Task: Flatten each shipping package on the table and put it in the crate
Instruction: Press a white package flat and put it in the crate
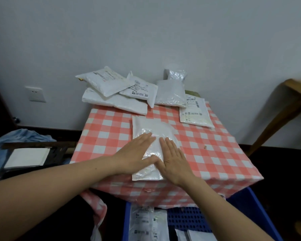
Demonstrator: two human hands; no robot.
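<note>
Head view: both hands press flat, fingers straight, on the white package, the left hand on its left half and the right hand on its right, thumbs nearly meeting. Its long axis runs straight away from the person, with the near end at the desk edge by the wrists. The blue crate sits below and nearer than the hands (some packages lie in it), so the drop looks short. The pile waits beyond the fingertips, and nothing seems to block the way.
</note>
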